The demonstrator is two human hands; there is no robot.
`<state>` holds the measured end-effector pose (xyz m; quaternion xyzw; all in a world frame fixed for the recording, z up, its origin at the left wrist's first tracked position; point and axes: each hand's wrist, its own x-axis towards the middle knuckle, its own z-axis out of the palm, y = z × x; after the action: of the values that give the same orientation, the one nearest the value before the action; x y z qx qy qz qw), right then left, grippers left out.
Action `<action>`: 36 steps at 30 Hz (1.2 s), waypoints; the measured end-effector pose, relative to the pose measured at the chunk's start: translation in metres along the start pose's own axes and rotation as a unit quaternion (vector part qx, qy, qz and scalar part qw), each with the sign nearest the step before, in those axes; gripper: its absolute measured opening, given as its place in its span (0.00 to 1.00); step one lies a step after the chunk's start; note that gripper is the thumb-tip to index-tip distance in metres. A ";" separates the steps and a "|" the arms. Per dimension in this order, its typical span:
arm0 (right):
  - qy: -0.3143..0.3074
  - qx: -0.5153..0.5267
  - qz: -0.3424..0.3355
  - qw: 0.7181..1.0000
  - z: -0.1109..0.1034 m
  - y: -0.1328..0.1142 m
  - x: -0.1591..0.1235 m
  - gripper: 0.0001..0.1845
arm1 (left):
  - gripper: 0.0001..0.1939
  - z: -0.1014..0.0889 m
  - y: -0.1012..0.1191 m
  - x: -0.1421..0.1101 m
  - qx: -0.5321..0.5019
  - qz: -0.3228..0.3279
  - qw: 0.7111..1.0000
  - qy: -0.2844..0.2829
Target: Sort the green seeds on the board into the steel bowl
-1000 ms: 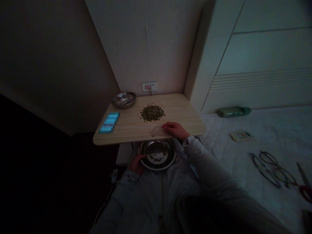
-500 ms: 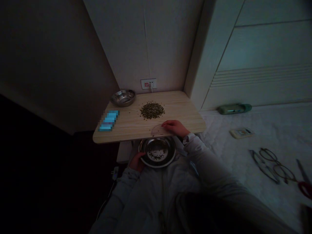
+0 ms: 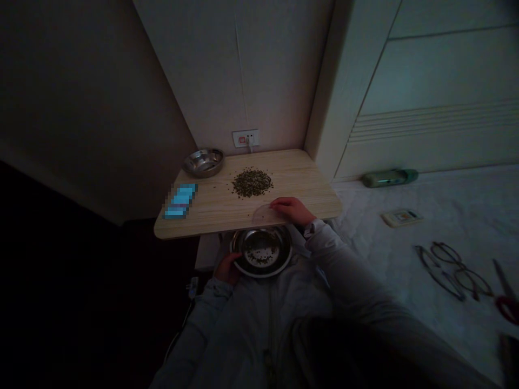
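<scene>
My left hand (image 3: 229,267) grips the rim of a large steel bowl (image 3: 287,259) on my lap, just under the table's front edge; some small dark grains lie in the bowl. With its fingers closed, my right hand (image 3: 292,210) holds a thin, clear, rounded plastic piece (image 3: 263,214) low over the front of the wooden table (image 3: 300,178). A few grains show at this clear piece. Behind it, a heap of small greenish-brown grains (image 3: 252,182) lies spread on the tabletop.
A smaller steel bowl (image 3: 203,163) stands at the table's back left, with a blurred lit phone (image 3: 181,200) before it. On the white bedding to the right lie a green bottle (image 3: 389,178), a pale device (image 3: 401,217), glasses (image 3: 460,270) and red-handled scissors (image 3: 507,309). A wall socket (image 3: 245,139) holds a plug.
The view has shifted very slightly. Both hands stay nearly where they were, the left on the bowl and the right with the clear piece at the table's front.
</scene>
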<state>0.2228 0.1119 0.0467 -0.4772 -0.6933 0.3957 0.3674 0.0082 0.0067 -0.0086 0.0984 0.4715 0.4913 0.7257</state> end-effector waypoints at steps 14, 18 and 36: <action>0.140 -0.056 0.013 0.988 0.000 0.003 0.001 0.11 | 0.06 -0.002 0.001 0.000 0.011 -0.015 1.000 -0.015; 0.135 -0.072 0.011 0.988 0.000 0.002 0.000 0.10 | 0.06 0.000 0.001 -0.001 0.013 -0.005 1.000 -0.006; 0.010 -0.081 -0.003 0.997 0.000 -0.002 -0.003 0.10 | 0.07 0.002 0.002 -0.004 0.008 -0.012 1.000 -0.008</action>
<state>0.2231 0.1086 0.0479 -0.5073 -0.7208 0.3325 0.3355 0.0080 0.0053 -0.0044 0.1029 0.4710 0.4781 0.7341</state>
